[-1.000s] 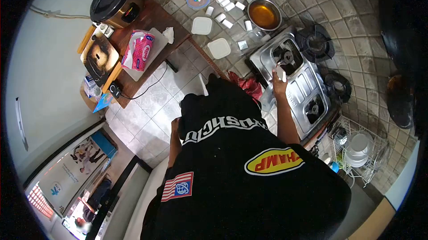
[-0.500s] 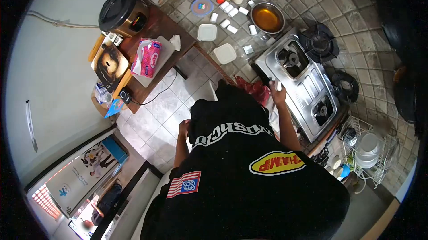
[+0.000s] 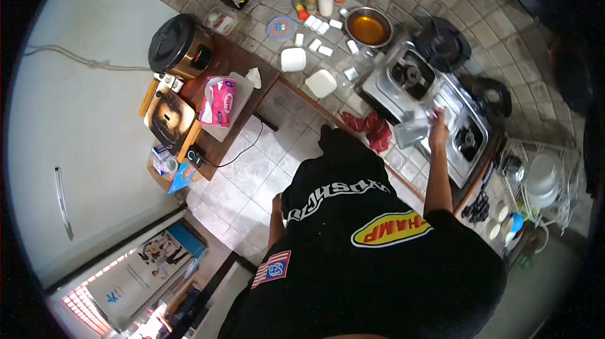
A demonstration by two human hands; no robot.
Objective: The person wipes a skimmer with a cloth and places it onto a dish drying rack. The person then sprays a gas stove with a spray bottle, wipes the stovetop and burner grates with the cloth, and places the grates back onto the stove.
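My right hand (image 3: 439, 126) is over the front part of the steel gas stove (image 3: 444, 94), its fingers closed on a clear plastic container (image 3: 411, 132), blurred by motion. A crumpled red cloth (image 3: 372, 130) lies on the counter edge beside the container. Down at my left side, my left hand (image 3: 277, 203) is mostly hidden by the black shirt (image 3: 340, 172), and its fingers cannot be made out. Beyond the stove, a metal bowl (image 3: 368, 26) contains amber liquid. Small white pieces (image 3: 316, 24) and two white square containers (image 3: 293, 60) sit on the tiled counter.
Squeeze bottles (image 3: 325, 0) stand at the back by the wall. On the wooden table at left are a rice cooker (image 3: 179, 46), a pink tissue pack (image 3: 218, 101) and a scorched board (image 3: 169, 117). A dish rack (image 3: 542, 181) is at right. A cable (image 3: 252, 143) hangs to the floor.
My right hand has moved from the stove's near edge to over the stove, and the clear container now shows in it. The left hand is more hidden by the shirt. The view has shifted.
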